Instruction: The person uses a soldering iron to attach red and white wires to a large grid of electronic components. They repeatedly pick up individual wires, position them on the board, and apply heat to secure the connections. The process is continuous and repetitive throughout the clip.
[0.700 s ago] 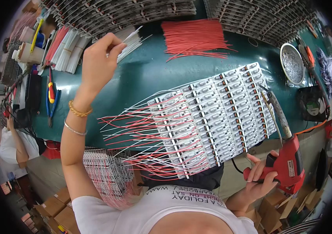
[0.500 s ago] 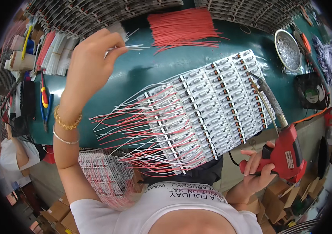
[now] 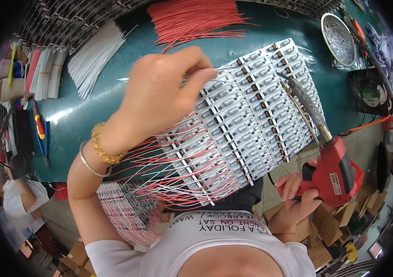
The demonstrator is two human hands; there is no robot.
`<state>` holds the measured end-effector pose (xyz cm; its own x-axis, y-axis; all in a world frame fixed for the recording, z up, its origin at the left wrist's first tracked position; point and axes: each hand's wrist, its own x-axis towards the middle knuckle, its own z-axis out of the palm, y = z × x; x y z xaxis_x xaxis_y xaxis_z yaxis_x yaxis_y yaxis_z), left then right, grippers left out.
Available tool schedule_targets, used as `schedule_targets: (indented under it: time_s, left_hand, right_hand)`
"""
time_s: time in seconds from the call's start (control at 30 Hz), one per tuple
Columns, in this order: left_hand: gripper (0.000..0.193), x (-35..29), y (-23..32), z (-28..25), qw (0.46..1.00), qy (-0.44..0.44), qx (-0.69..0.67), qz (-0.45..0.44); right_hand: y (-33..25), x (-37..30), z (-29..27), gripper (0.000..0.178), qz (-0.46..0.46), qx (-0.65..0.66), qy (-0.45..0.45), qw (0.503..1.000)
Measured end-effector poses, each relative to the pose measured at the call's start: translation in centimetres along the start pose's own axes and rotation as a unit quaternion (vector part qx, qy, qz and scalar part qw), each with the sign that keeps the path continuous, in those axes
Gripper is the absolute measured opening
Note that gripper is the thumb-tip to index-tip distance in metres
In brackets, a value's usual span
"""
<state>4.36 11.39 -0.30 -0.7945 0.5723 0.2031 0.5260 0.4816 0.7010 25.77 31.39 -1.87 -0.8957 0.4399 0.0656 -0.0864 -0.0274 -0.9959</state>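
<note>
My left hand (image 3: 159, 87) pinches a few thin white wires (image 3: 222, 80) between thumb and fingertips, over the upper left part of a tilted panel of small white circuit boards (image 3: 247, 115). In my right hand (image 3: 295, 191) is a red soldering gun (image 3: 337, 173), held by its grip. Its metal tip and thin feed tube point up and left, over the panel's right side. Red and white wires (image 3: 145, 161) fan out leftward from the panel's left columns. A pile of loose white wires (image 3: 96, 57) lies beyond my left hand, beside a pile of red wires (image 3: 196, 21).
A metal bowl of silvery bits (image 3: 339, 40) stands at the far right, above a black box (image 3: 370, 92). Pliers (image 3: 42, 131) and bundled wires (image 3: 46, 76) lie at the left. More board panels (image 3: 67, 23) line the back. A wired panel (image 3: 127, 207) sits below the table edge.
My left hand has moved right with the white wires, from the white pile to over the panel. The soldering gun has shifted slightly up and left. The whole view has shifted a little.
</note>
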Motion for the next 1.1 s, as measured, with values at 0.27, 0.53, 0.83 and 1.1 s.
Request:
schedule_targets:
  time_s: [0.27, 0.53, 0.83, 1.1]
  left_hand:
    - [0.015, 0.5, -1.3, 2.6, 0.997, 0.003, -0.057, -0.051]
    - [0.015, 0.1, -1.6, 3.2, 0.994, 0.035, -0.087, -0.055]
    - [0.014, -0.1, -1.6, 3.5, 0.999, 0.044, -0.01, -0.009]
    - [0.013, -0.3, -1.4, 3.7, 0.999, 0.046, 0.006, -0.01]
  right_hand:
    - [0.4, 0.3, 1.4, 0.084, 0.046, -0.044, 0.027, 0.998]
    - [-0.1, 1.4, 2.3, 0.079, 0.077, -0.076, 0.013, 0.994]
    - [0.1, 1.3, 2.7, 0.067, 0.069, -0.094, 0.029, 0.993]
    - [-0.4, 1.4, 2.5, 0.073, 0.063, -0.068, 0.024, 0.995]
